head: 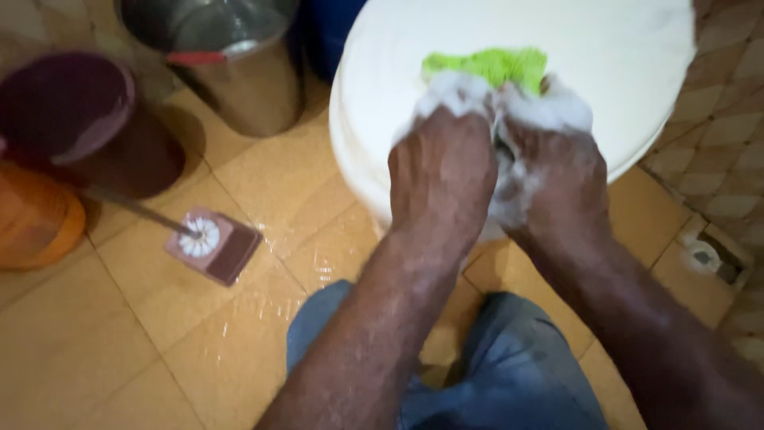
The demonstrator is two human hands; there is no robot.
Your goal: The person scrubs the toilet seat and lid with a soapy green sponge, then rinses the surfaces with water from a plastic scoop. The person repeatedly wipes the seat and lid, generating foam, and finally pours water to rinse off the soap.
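From up here I see my left hand (442, 171) and my right hand (553, 171) side by side over the closed white toilet lid (621, 64), both thick with white foam. Between them they hold a bright green cloth (493, 65) — it pokes out past the knuckles, on the far side of the hands, and lies against the lid near its middle. My left fingers are curled down around the near edge of the cloth, pressed together under the suds; my right fingers are bunched the same way on the cloth's right part, though the foam hides the tips, so I cannot tell exactly how they grip. The two hands touch each other at the thumbs' side.

Taking the toilet lid as my landmark: just to its left, at the far edge of view, stands a shiny steel bucket (239, 72) with a red grip on its handle. Further left of the lid sits a dark maroon bucket (87, 119), and beside that, at the frame's edge, an orange container (32, 223). On the wet tan floor tiles (119, 342) left of and nearer than the lid lies a toilet brush (199, 237) with white bristles in a maroon holder. Right of the lid, a floor drain (712, 255) sits by the patterned wall tiles. Below the lid — my blue trousers (509, 374).
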